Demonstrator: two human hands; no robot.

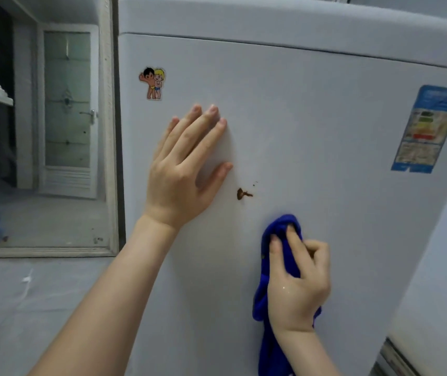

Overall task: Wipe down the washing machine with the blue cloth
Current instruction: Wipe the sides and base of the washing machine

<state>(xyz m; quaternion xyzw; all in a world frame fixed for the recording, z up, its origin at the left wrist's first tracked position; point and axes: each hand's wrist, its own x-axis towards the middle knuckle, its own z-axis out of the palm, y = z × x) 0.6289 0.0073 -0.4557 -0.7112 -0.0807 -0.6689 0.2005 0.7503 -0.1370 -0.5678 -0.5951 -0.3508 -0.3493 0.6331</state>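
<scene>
Two hands: left hand (181, 169) flat on washing machine (312, 109), right hand (298, 283) gripping blue cloth (282, 226).

Bare-armed, with water droplets (284, 287) on the right hand (297, 289).

The washing machine (312, 104) runs past the top, right and bottom edges. The right hand (297, 289) covers the middle of the blue cloth (282, 226), whose tail leaves the bottom edge. Print on the blue label (428, 128) is too blurred to read.
</scene>
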